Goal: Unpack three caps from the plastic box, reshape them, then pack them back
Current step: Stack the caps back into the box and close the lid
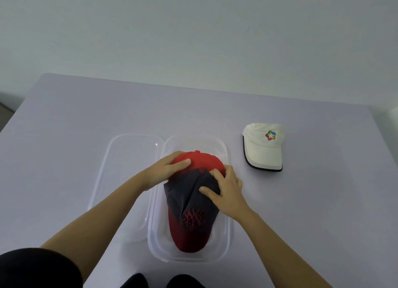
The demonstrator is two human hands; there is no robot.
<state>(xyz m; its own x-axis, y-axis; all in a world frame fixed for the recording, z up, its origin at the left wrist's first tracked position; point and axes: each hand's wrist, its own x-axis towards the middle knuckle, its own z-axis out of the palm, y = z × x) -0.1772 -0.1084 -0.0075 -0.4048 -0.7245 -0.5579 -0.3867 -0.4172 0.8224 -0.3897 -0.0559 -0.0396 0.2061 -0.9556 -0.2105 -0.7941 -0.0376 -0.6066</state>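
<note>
We see a clear plastic box [224, 240] on the pale table [86, 119], with its clear lid [120, 158] lying just beside it on the left, touching its side. Inside the box sit two caps. The near one is a dark cap [191, 212] that fades from grey at the crown to deep red at the brim, with a raised red emblem on the front and creases running down the crown; its brim points toward us. Behind it, at the far end of the box, is a bright red cap [204, 160] with a button on top. Our left hand [165, 169] rests on the red cap, fingers fairly close together and curled over its left side. Our right hand [226, 188] presses on the grey crown where the two caps meet, fingers spread, thumb laid across the fabric. A white cap [263, 150] with a multicoloured logo and a dark-edged brim lies on the table to the right, well apart from the box.
</note>
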